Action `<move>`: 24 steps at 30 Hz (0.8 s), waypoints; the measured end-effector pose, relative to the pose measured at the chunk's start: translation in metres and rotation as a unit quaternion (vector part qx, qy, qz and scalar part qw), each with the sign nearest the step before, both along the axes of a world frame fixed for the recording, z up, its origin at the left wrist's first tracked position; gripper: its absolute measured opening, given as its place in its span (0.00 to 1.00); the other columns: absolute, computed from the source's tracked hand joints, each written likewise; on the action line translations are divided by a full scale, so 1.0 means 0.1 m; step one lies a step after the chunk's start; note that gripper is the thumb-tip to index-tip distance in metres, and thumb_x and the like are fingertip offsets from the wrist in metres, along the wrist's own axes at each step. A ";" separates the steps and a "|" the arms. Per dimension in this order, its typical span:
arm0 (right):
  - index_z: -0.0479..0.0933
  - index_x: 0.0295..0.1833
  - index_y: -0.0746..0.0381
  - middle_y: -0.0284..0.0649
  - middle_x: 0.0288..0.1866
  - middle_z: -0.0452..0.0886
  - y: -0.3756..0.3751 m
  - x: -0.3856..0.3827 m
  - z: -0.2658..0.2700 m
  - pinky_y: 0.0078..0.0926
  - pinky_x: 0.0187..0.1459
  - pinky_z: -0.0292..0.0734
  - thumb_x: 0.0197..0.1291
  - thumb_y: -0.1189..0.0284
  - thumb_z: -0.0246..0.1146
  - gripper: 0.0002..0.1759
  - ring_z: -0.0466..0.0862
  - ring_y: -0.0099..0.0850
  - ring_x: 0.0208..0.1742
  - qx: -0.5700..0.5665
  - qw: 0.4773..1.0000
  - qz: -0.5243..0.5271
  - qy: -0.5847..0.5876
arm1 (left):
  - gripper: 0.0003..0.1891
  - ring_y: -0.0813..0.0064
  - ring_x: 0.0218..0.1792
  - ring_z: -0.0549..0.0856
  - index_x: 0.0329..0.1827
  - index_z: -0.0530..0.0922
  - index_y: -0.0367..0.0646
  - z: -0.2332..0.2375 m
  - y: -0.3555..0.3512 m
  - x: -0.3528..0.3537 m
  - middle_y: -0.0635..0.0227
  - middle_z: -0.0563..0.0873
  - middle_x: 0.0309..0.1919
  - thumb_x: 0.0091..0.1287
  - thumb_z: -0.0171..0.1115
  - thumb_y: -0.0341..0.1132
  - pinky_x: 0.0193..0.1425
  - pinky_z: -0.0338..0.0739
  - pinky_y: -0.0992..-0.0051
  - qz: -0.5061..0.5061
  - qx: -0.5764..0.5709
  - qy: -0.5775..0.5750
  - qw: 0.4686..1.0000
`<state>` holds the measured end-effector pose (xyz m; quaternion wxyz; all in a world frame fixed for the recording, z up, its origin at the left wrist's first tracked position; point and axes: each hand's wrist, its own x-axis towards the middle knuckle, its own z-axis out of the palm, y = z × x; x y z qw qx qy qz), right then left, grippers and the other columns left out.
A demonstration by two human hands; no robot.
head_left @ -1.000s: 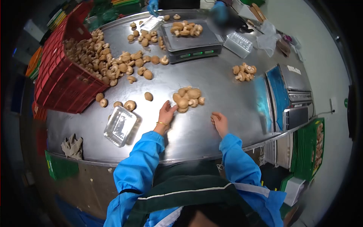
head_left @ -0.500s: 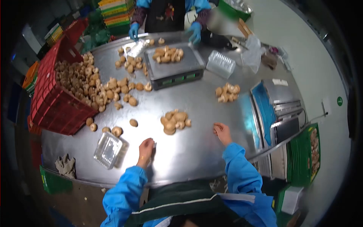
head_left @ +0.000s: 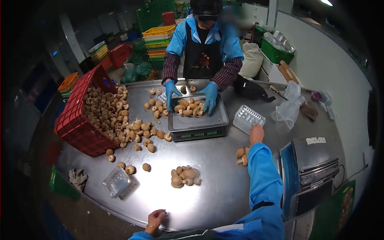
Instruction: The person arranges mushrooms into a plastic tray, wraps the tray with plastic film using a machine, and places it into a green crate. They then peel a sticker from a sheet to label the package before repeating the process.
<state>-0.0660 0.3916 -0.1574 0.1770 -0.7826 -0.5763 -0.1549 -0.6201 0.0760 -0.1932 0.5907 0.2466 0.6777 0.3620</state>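
My right hand (head_left: 257, 134) reaches forward, its fingers closed on the near edge of a clear plastic tray (head_left: 247, 117) at the right of the table. Under that forearm, a small group of mushrooms (head_left: 241, 155) is partly covered by my sleeve. My left hand (head_left: 156, 221) hovers by the table's near edge, fingers curled with nothing visible in them. Ahead of it sits a heap of brown-capped mushrooms (head_left: 185, 177) with a clear plastic edge showing around it. Another clear tray (head_left: 117, 182) lies to the left.
Across the table, a co-worker's blue-gloved hands (head_left: 209, 96) flank mushrooms on a scale (head_left: 198, 135). A tipped red crate (head_left: 86, 134) spills mushrooms at left. A metal machine (head_left: 314, 164) stands at right; a knife (head_left: 278, 92) and plastic bag (head_left: 290, 106) lie behind.
My right hand has moved forward and right to the clear tray. My left hand has drawn nearer the table edge. The view has tilted up, and the co-worker's hands have come to the scale.
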 end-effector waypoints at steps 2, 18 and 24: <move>0.81 0.37 0.61 0.44 0.41 0.80 0.10 0.11 -0.05 0.42 0.43 0.77 0.54 0.74 0.60 0.07 0.79 0.45 0.45 -0.027 0.999 -0.014 0.043 | 0.11 0.72 0.38 0.86 0.47 0.79 0.33 0.13 -0.02 0.14 0.61 0.86 0.40 0.63 0.63 0.26 0.45 0.82 0.75 0.006 -0.017 -0.009 1.000; 0.83 0.30 0.61 0.46 0.34 0.84 0.38 0.22 0.15 0.36 0.38 0.80 0.53 0.76 0.57 0.09 0.85 0.40 0.36 -0.158 0.979 0.100 -0.083 | 0.13 0.74 0.39 0.85 0.50 0.79 0.35 0.15 -0.03 0.51 0.64 0.86 0.39 0.64 0.65 0.30 0.42 0.81 0.76 -0.036 -0.035 0.014 0.999; 0.81 0.35 0.63 0.47 0.36 0.83 0.37 0.34 0.18 0.41 0.42 0.78 0.50 0.73 0.60 0.08 0.84 0.46 0.39 -0.124 0.990 0.063 -0.012 | 0.13 0.74 0.38 0.85 0.49 0.80 0.35 0.09 -0.07 0.45 0.63 0.86 0.39 0.63 0.64 0.29 0.42 0.81 0.76 -0.016 -0.043 0.018 0.999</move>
